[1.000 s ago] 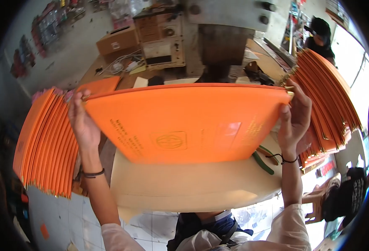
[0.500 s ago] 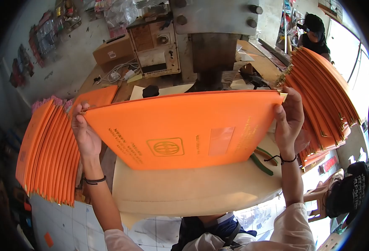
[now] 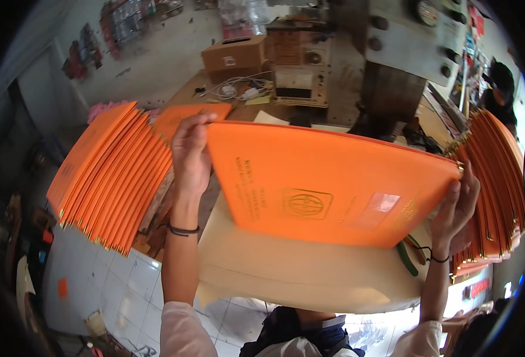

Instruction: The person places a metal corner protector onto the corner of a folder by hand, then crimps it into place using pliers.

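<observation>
An orange folder point(image 3: 310, 178) with gold lettering, a gold emblem and a small clear window stands on its edge. My left hand point(image 3: 192, 154) pinches its upper left corner. At the upper right corner, where a gold metal tip shows, my right hand point(image 3: 457, 202) grips with thumb and fingers. The folder's lower edge meets a tan sheet point(image 3: 310, 268) on the worktable. Beside its lower right corner lies a green-handled tool point(image 3: 406, 259), partly hidden, perhaps pliers.
A stack of orange folders point(image 3: 107, 178) rises at the left, another stack point(image 3: 494, 184) at the right. Behind stand a heavy press-like machine point(image 3: 414, 44), a control box point(image 3: 301, 65), a cardboard box point(image 3: 234, 56) and white cables point(image 3: 229, 89). Another person point(image 3: 500, 89) is at the far right.
The view has swung left and tilted, so the folder, stacks and machine appear farther right. Both hands still hold the folder's upper corners.
</observation>
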`<state>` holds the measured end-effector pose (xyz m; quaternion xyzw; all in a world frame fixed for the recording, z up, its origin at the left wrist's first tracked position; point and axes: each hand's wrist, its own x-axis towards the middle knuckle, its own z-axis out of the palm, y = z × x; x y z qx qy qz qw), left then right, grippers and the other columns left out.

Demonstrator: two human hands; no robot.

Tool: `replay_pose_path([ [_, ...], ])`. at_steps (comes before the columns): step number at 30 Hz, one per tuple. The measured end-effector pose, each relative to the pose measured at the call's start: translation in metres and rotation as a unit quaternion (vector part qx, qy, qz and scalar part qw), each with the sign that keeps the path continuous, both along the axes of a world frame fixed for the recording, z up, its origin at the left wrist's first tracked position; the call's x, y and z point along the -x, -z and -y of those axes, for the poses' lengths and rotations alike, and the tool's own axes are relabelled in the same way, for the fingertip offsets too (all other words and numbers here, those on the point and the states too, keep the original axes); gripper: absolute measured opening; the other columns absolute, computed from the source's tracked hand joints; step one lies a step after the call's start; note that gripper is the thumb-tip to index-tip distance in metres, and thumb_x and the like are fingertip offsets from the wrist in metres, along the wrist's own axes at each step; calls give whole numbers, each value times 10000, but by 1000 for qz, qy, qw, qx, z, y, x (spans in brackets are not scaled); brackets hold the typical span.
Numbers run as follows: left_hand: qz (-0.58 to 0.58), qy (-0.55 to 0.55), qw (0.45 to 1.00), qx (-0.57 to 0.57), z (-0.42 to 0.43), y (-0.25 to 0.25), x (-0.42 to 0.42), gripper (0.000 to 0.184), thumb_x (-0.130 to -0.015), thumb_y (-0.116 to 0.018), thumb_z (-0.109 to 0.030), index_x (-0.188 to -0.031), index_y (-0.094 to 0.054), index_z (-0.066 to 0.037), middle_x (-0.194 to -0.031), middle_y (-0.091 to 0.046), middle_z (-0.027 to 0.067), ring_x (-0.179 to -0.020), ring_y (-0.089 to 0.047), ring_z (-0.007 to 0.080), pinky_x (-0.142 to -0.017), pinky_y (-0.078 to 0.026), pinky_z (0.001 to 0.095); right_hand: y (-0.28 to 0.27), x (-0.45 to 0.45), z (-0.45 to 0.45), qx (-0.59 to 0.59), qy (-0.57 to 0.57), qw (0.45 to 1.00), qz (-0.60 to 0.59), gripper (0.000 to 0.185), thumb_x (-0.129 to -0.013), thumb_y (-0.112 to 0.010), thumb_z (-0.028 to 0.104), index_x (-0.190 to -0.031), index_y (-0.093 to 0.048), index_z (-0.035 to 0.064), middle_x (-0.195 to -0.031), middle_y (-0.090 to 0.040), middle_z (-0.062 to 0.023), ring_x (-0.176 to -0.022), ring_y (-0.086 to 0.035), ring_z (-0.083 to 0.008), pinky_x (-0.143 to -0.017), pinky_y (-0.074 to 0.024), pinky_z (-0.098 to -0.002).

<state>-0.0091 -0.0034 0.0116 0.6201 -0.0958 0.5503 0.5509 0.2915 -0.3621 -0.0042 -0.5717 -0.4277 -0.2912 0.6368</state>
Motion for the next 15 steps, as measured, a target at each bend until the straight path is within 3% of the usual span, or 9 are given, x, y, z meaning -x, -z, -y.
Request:
replay_pose_path([
  [3,3,-8,1000,18,5,-8,1,217,-966,-649,-203,-1137,-646,-68,-1159,-657,67,-998,-632,134,-884,-525,317,-1,5,-8,-22,-26,999,27,440,-1024,-534,180,-1370,-433,-72,-1319,-539,-187,-1137,-582,-218,-973,-444,-326],
  [6,8,-1,1000,24,11,-16,4,232,-962,-657,-218,-1140,-647,-69,-1141,-665,66,-957,-652,138,-839,-543,309,2,-3,6,26,-28,999,4,415,-1051,-479,193,-1393,-425,-35,-1409,-478,-170,-1271,-495,-236,-1053,-388,-339],
  [7,18,26,999,37,10,-16,4,230,-964,-655,-222,-1139,-648,-72,-1140,-664,65,-962,-653,142,-837,-545,310,-4,0,6,21,-5,999,43,391,-1057,-468,192,-1378,-454,-31,-1395,-493,-146,-1219,-520,-204,-1039,-396,-324],
  [10,41,92,992,72,6,-10,2,225,-968,-649,-233,-1136,-649,-84,-1138,-660,63,-976,-654,154,-838,-549,316,1,-14,13,-23,-17,1000,-3,349,-1043,-485,157,-1326,-506,-46,-1211,-552,-88,-1129,-529,-154,-988,-400,-290],
  [13,56,128,985,99,4,-4,-3,218,-966,-651,-245,-1128,-644,-99,-1142,-653,61,-990,-652,164,-851,-548,324,6,-22,13,-76,-105,989,-73,307,-1056,-457,140,-1291,-555,-31,-1181,-554,-49,-1089,-521,-113,-966,-394,-261],
  [15,77,160,977,116,10,-3,-9,213,-959,-661,-253,-1114,-643,-109,-1146,-650,61,-1001,-650,167,-856,-548,325,8,-21,9,-81,-85,991,-71,303,-1061,-450,140,-1288,-560,-27,-1163,-547,-39,-1078,-514,-97,-951,-398,-252],
])
